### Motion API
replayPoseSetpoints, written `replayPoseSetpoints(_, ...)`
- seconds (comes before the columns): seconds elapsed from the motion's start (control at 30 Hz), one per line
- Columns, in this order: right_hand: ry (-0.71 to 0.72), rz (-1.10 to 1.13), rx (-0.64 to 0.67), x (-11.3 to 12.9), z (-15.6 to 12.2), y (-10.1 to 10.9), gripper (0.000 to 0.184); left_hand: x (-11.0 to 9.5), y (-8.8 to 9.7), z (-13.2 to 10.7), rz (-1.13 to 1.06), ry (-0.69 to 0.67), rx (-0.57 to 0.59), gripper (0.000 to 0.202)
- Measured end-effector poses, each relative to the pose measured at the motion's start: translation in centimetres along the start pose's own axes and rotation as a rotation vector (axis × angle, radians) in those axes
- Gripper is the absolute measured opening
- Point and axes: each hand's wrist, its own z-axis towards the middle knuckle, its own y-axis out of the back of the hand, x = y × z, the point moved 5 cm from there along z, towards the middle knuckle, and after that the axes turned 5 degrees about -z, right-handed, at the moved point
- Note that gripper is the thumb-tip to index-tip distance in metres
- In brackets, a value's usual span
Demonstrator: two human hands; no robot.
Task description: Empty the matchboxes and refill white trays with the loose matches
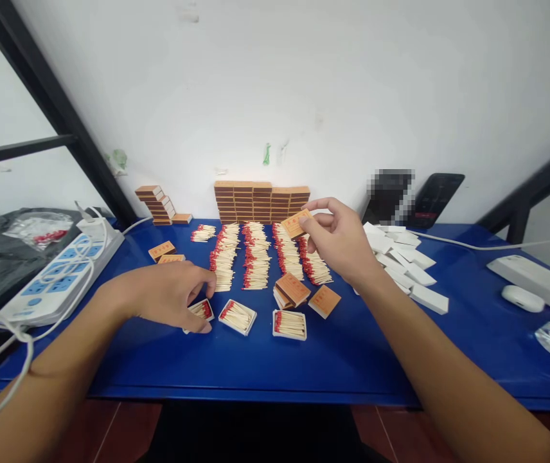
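Observation:
My left hand (169,296) rests on the blue table (342,354), its fingers closed around a white tray of red-tipped matches (202,310). My right hand (340,238) is raised above the rows of loose matches (256,260) and pinches an orange matchbox sleeve (295,224) between thumb and fingers. Two more filled trays (238,316) (289,324) lie in front of me. Orange sleeves (293,289) (324,300) lie just behind them.
A wall of stacked orange matchboxes (260,201) stands against the wall, with a smaller stack (157,202) to its left. White empty trays (407,263) are heaped on the right. A power strip (63,270) lies at left, a white mouse (522,298) and keyboard (535,280) at right.

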Motion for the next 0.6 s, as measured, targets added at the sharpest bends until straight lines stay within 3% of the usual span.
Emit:
replayPoseSetpoints(0.17,0.014,-0.091,0.052,0.5,0.2,1.0,0.020,-0.4,0.8,-0.1,0.045,0.007,-0.065,0.041)
replayPoseSetpoints(0.4,-0.061,-0.404,0.602,-0.1,0.0,2.9,0.014,-0.2,1.0,0.3,0.063,0.035,-0.109,0.043)
replayPoseSetpoints(0.5,-0.125,-0.504,0.765,-0.8,-0.4,3.7,0.018,0.3,1.4,0.2,0.073,0.033,-0.138,0.050)
replayPoseSetpoints(0.6,-0.168,-0.557,0.902,-1.3,-1.0,4.0,0.019,0.1,2.2,-0.4,0.016,-0.028,-0.187,0.039)
